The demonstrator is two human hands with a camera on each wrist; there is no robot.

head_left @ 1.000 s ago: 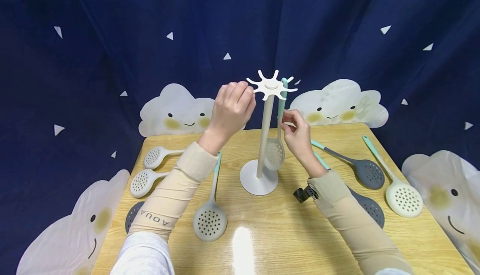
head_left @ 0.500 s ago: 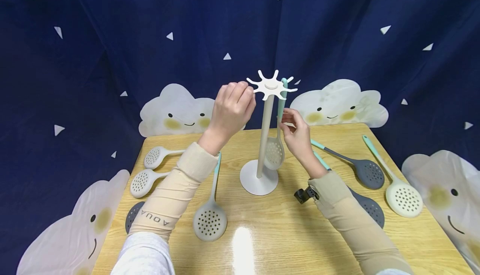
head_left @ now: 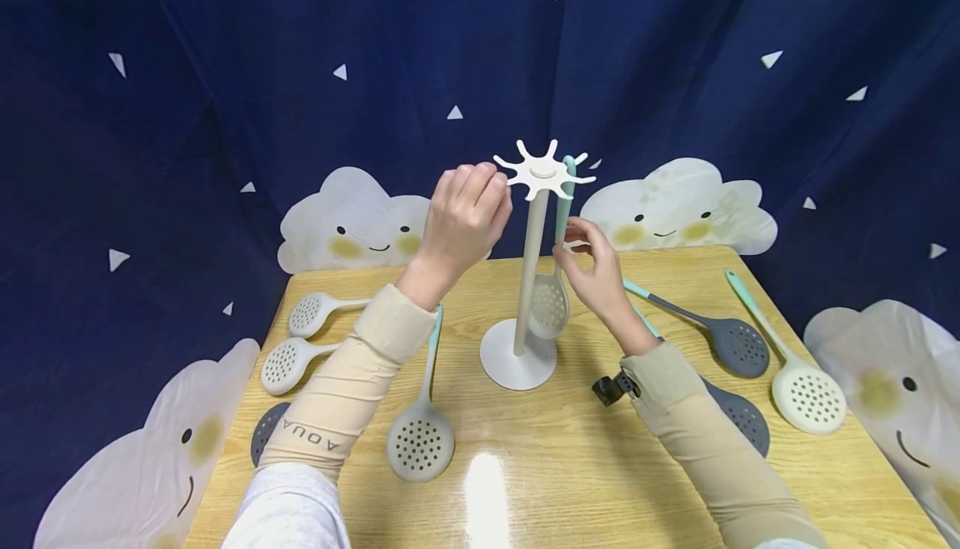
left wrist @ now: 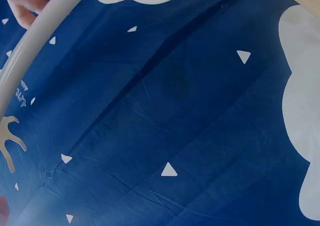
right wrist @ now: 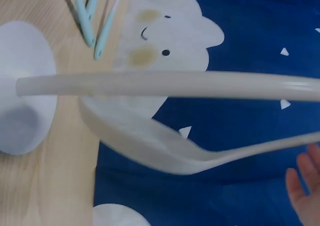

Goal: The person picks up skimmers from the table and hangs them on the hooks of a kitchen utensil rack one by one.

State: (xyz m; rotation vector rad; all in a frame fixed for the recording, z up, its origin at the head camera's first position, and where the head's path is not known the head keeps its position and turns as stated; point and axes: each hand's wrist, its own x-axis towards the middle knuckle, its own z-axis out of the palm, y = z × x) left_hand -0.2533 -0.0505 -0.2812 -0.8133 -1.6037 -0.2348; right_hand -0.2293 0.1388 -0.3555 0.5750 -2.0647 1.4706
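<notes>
A white utensil rack point(head_left: 532, 274) with a round base and a star of hook arms stands at mid-table. My left hand point(head_left: 463, 216) grips the left end of its top, fingers curled over one arm; fingertips are hidden in the head view. A skimmer point(head_left: 550, 306) with a pale perforated bowl and a mint handle hangs from a right-hand arm of the rack. Beside its handle is my right hand point(head_left: 596, 270), thumb and fingers spread loosely. In the right wrist view, the fingertips point(right wrist: 292, 183) lie right by the handle of the skimmer point(right wrist: 150, 146).
More skimmers lie on the wooden table point(head_left: 540, 466): two pale ones point(head_left: 285, 366) and a dark one point(head_left: 267, 432) at left, a pale one point(head_left: 420, 445) at front, and dark point(head_left: 738, 347) and cream point(head_left: 808, 399) ones at right. A blue curtain point(head_left: 420, 32) hangs behind.
My right thumb and fingers have loosened and spread at the skimmer's handle, the hand shifting very slightly. The left hand, the rack and the hanging skimmer stay put.
</notes>
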